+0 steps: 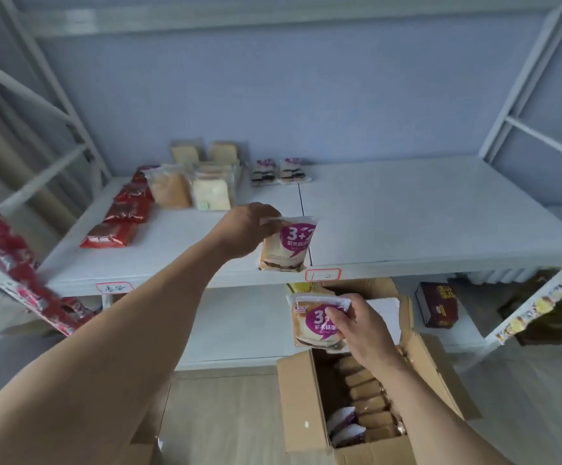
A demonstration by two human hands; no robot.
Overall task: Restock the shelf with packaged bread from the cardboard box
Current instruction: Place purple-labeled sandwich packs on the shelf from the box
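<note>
While left hand [244, 229] pinches bread pack [288, 245], right hand [357, 325] grips second pack [310, 322].

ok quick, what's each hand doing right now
Left hand: holding a bread pack at the shelf's front edge.
Right hand: holding another bread pack above the box.

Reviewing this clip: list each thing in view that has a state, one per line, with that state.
left hand: pinching the top of a bread pack
upper bread pack: upright at the shelf's front edge
right hand: gripping a second pack
lower bread pack: held above the box
cardboard box: flaps open, packs still inside
shelf: partly stocked at the left rear
</note>
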